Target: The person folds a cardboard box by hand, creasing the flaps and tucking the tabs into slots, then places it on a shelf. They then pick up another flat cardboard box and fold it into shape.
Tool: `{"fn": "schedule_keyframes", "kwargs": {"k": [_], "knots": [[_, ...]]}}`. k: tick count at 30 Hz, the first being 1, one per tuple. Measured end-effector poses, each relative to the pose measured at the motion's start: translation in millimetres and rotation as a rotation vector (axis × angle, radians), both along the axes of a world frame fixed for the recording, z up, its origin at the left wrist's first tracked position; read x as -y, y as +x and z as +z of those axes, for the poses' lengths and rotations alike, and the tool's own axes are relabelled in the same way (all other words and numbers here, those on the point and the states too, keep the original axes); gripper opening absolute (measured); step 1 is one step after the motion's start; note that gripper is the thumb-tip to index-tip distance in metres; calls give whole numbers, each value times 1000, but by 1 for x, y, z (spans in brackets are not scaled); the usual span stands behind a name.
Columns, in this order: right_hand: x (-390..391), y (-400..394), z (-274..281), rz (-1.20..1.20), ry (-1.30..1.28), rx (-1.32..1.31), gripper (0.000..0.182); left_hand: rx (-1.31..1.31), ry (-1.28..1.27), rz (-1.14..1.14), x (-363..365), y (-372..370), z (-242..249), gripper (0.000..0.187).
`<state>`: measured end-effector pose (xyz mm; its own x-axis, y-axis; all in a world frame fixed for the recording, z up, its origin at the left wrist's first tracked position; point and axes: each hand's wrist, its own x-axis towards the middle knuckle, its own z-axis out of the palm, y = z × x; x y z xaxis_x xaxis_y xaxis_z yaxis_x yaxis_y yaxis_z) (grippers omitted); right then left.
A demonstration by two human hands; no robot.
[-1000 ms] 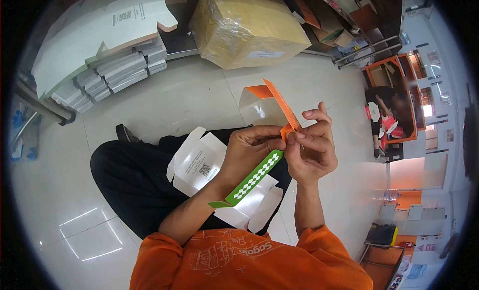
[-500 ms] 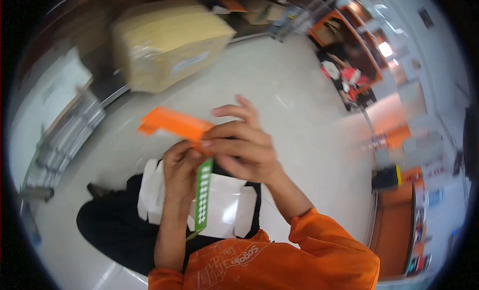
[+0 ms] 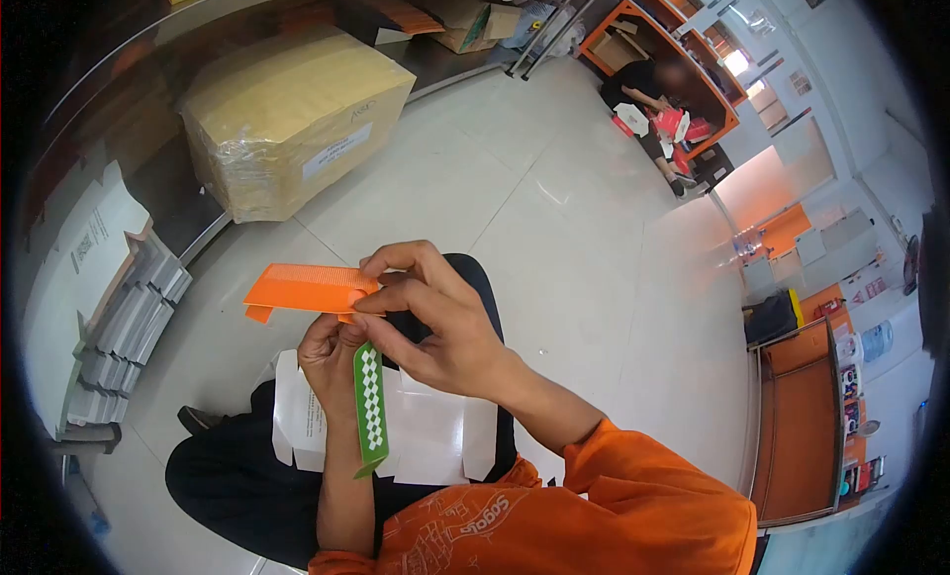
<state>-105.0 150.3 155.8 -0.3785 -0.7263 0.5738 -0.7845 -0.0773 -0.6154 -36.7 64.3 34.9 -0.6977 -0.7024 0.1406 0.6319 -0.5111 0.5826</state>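
A partly folded cardboard box [image 3: 443, 417] lies across my lap with its white, printed side panels spread out. Its orange ribbed flap [image 3: 302, 286] stands up in front of me and points left. A green strip [image 3: 371, 402] with white diamonds hangs below my fingers, apparently part of the same box. From below, my left hand [image 3: 332, 352] is closed on the cardboard near where orange meets green. Thumb and fingers of my right hand [image 3: 430, 323] pinch the right end of the orange flap. The exact fold between the hands is hidden.
A large taped carton [image 3: 297, 120] stands at upper left by a low shelf. Stacked flat white box blanks [image 3: 124, 328] are at the left. Another person [image 3: 653, 105] sits far off at upper right by an orange cabinet, with red-and-white boxes.
The orange flap has shifted slightly down and left and lies more level. My right hand has moved left and down, its raised fingers now curled onto the flap. The view has shifted.
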Motion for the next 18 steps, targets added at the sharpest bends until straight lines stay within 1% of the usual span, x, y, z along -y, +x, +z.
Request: {"fn": "schedule_keyframes", "kwargs": {"k": [2,4,8,10,11,13,15,17,18], "knots": [[2,4,-3,12,-18,2,15,10,12,15,1,3,3,24],[4,7,-6,24,-33,6,15,-31,130,-45,3,6,13,27],[8,7,-6,83,-51,-21,14,-35,120,34,5,5,15,29],[7,8,-5,93,-38,-45,13,-34,9,54,6,8,12,28],[7,6,-5,129,-22,-39,14,-37,9,58,8,8,13,28],[4,4,-5,168,-6,-32,14,-54,56,-38,11,12,16,26],[-1,5,-5,187,49,247,15,-67,43,-37,8,11,7,24],[-6,1,-14,205,35,283,14,-81,30,-33,6,8,3,24],[-8,-1,-18,219,23,316,14,-47,30,-1,3,5,5,20]]}}
